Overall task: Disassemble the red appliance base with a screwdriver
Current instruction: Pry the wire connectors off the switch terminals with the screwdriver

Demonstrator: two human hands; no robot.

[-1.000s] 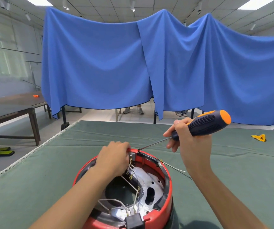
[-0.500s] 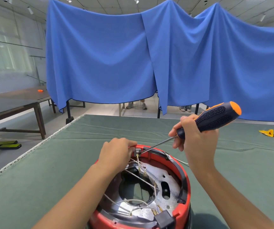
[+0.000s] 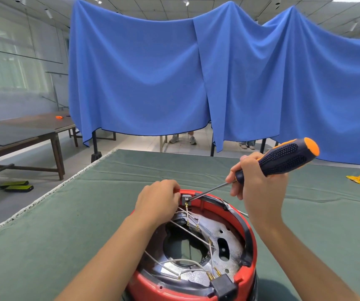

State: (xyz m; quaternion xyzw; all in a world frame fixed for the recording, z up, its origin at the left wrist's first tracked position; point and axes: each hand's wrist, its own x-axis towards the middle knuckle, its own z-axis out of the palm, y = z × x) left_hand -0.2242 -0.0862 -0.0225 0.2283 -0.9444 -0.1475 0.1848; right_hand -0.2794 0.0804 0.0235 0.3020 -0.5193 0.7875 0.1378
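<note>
Two hands: both are occupied.
Left hand (image 3: pixel 156 199): curled on the far rim of the red base (image 3: pixel 247 240), which is stood on the green table (image 3: pixel 44 235).
Right hand (image 3: pixel 259 187): wrapped round the screwdriver (image 3: pixel 283 159).
Tip: set at the small grey bracket (image 3: pixel 186 197).
Advice: shaft is best kept in line with the screw, pressed firmly, base steadied.

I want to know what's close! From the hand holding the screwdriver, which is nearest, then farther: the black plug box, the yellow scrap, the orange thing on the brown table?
From the right hand:
1. Black plug box, below, on the red base's near rim.
2. Yellow scrap, right, on the green cloth.
3. Orange thing, far left.
</note>
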